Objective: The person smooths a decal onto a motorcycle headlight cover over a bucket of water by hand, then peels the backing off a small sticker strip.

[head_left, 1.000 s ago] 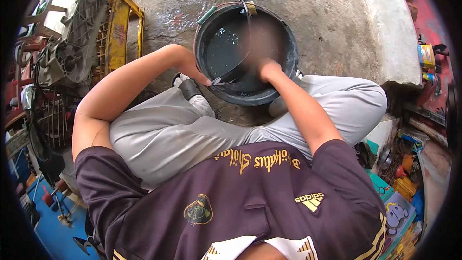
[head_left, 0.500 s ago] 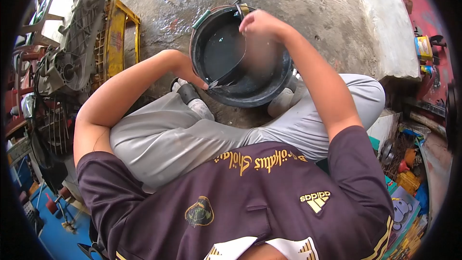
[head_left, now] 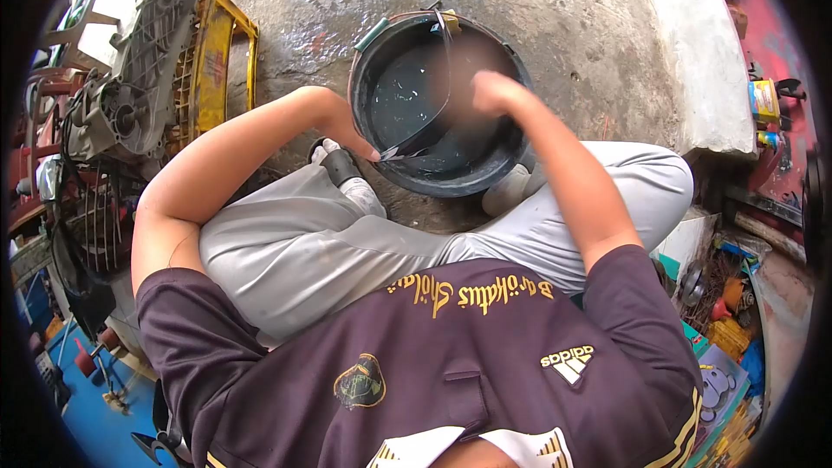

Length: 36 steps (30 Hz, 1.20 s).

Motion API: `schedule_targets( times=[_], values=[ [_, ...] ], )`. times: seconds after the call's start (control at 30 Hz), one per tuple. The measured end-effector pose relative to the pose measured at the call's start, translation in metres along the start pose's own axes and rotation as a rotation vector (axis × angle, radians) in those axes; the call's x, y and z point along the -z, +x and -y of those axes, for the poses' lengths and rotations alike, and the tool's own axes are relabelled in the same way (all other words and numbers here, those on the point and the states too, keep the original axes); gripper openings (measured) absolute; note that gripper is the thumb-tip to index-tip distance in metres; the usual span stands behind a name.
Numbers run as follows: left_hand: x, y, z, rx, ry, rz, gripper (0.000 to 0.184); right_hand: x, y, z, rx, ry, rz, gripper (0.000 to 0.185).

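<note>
One yellow crate stands leftmost; then one left hand at the rim, fingers partly hidden — I can't tell its grip. Between two feet sits one round black bucket, one dark strip curving inside over murky water. Above hangs one right hand — blurred, grip unclear.

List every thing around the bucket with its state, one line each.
Bucket: upright on the floor, holding water.
Water: dark, with bright glints.
Bucket handle: folded down against the rim.
Black strip: bent, lying across the bucket.
Left hand: at the rim, fingertips against the strip.
Right hand: over the bucket, blurred; grip unclear.
Floor: wet in patches.
</note>
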<state>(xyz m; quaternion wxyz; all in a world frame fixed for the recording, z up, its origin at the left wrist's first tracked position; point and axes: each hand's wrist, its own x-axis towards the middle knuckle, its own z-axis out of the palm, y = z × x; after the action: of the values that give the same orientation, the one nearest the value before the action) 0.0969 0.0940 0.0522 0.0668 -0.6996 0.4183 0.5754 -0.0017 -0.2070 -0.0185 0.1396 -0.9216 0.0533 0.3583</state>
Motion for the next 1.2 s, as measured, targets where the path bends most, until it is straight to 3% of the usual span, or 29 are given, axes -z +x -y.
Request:
schedule_targets(
  times=[0.03, 0.1, 0.17, 0.23, 0.27, 0.33, 0.37, 0.43, 0.53, 0.67, 0.73, 0.77, 0.83, 1.0, 1.1, 1.2],
  values=[
    [0.000, 0.001, 0.000, -0.002, -0.002, 0.003, 0.093, -0.023, 0.006, 0.008, -0.125, -0.233, 0.022, 0.030],
    [-0.001, 0.003, 0.001, -0.002, -0.014, 0.012, 0.093, -0.055, -0.004, 0.014, -0.222, -0.170, -0.111, 0.028],
    [-0.001, 0.001, 0.003, 0.004, -0.030, 0.014, 0.093, -0.093, 0.009, 0.010, -0.258, -0.195, -0.076, 0.028],
    [-0.001, -0.005, 0.004, -0.073, -0.019, -0.005, 0.103, -0.109, 0.021, 0.005, -0.160, -0.227, 0.000, 0.031],
    [-0.001, -0.006, 0.004, -0.070, -0.022, -0.003, 0.103, -0.108, 0.029, 0.007, 0.173, -0.458, 0.212, 0.031],
    [-0.001, -0.007, 0.000, 0.040, 0.073, 0.048, 0.113, -0.087, -0.004, 0.015, -0.145, 0.254, 0.322, 0.026],
    [-0.001, -0.008, -0.002, 0.076, 0.105, 0.066, 0.116, -0.079, -0.012, 0.016, -0.144, 0.252, 0.324, 0.026],
    [-0.001, -0.009, -0.004, 0.097, 0.064, 0.101, 0.104, -0.069, -0.023, 0.013, -0.040, 0.954, 0.609, 0.019],
    [-0.001, -0.011, -0.004, 0.107, 0.002, 0.094, 0.102, -0.050, -0.030, 0.027, 0.054, 1.140, 0.691, 0.020],
    [-0.005, -0.001, 0.006, 0.061, 0.011, 0.104, 0.105, -0.015, -0.058, 0.074, 0.157, 1.123, 0.588, 0.013],
    [-0.013, 0.014, 0.023, -0.003, -0.010, 0.033, 0.127, -0.009, -0.063, 0.093, 0.328, 1.134, 0.462, 0.015],
    [-0.010, 0.010, 0.019, -0.006, -0.004, 0.028, 0.127, -0.007, -0.064, 0.102, 0.326, 1.133, 0.453, 0.015],
    [-0.010, 0.003, 0.012, 0.203, 0.134, 0.065, 0.128, -0.008, -0.067, 0.119, 0.400, 1.068, 0.356, 0.018],
    [-0.019, -0.006, 0.010, 0.215, 0.117, 0.003, 0.131, -0.016, -0.068, 0.124, 0.321, 0.954, 0.229, 0.021],
    [-0.025, -0.008, 0.014, 0.207, 0.092, -0.038, 0.133, -0.019, -0.076, 0.100, 0.359, 1.042, 0.093, 0.021],
    [-0.030, -0.005, 0.023, 0.192, 0.078, -0.052, 0.134, -0.019, -0.077, 0.068, 0.187, 0.836, 0.100, 0.020]
  ],
)
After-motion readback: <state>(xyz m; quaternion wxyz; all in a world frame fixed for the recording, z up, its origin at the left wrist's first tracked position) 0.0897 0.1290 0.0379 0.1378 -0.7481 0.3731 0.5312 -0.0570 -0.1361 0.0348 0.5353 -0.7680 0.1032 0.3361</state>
